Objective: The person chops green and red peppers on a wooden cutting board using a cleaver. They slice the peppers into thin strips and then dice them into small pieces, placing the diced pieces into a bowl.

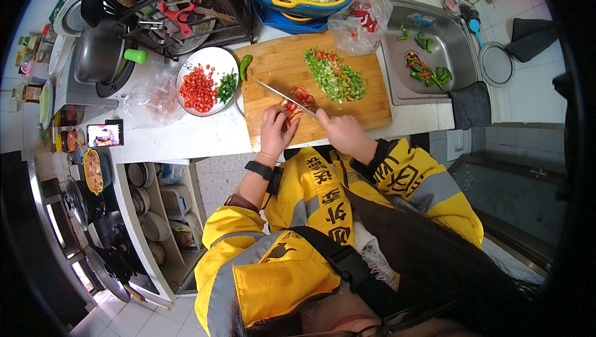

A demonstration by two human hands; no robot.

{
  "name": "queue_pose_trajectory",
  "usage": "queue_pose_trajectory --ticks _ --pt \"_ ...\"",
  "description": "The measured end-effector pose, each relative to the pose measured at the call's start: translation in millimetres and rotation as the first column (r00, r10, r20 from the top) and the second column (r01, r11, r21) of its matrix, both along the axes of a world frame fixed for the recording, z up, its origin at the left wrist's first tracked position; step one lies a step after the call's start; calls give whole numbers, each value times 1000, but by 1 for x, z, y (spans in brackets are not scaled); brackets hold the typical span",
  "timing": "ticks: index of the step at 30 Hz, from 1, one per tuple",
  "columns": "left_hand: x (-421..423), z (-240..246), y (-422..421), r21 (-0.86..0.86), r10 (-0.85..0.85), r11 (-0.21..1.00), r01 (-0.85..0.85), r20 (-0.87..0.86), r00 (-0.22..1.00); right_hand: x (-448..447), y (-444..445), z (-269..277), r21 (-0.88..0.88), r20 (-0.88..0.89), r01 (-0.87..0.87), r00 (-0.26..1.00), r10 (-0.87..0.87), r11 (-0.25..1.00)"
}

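My right hand [348,135] grips a kitchen knife [282,97], its blade slanting to the far left across red chili peppers [301,97] on the wooden cutting board [272,68]. With curled fingers, my left hand [275,131] holds uncut red pepper pieces against the board, close beside the blade. A heap of chopped green and red peppers [333,75] lies farther right on the board. One whole green pepper [245,67] rests at its left edge. Left of the board, a white plate [197,59] carries diced red pepper [199,89] and chopped greens [226,87].
Whole peppers [430,77] lie in the steel sink [396,90] at right. Behind the board stand a basin [298,7] of shredded cabbage and a plastic bag [342,23] with red peppers. A dark rack [242,25], a phone [104,135] and an open cabinet [179,239] are on the left.
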State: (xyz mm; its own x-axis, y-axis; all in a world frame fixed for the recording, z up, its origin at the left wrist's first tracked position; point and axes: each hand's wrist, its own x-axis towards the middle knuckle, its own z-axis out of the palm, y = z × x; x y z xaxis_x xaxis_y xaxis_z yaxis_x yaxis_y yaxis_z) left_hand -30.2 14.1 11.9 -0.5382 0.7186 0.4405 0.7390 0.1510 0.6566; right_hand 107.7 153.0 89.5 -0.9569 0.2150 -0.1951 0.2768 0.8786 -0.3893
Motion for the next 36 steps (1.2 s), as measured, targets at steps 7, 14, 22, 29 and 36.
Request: queue_pose_trajectory --ticks 7,14,22,29,36 --pt "-3 -10 -6 -30 -44 999 45 35 998 -22 -15 -13 -18 -79 27 996 -28 999" --pt "-1 -2 -5 54 36 998 -39 55 998 -5 1 -13 -78 -48 64 997 -68 995" --pt "-8 -11 -9 -39 4 999 -3 29 1000 -12 -17 -15 -84 -46 55 997 -59 995" --pt "-2 -9 -15 23 16 1000 -18 95 995 -6 -4 -18 -116 -63 50 996 -58 992" --pt "-5 -10 -22 -55 5 998 -3 34 999 -14 -16 -17 -32 -50 -15 999 13 999"
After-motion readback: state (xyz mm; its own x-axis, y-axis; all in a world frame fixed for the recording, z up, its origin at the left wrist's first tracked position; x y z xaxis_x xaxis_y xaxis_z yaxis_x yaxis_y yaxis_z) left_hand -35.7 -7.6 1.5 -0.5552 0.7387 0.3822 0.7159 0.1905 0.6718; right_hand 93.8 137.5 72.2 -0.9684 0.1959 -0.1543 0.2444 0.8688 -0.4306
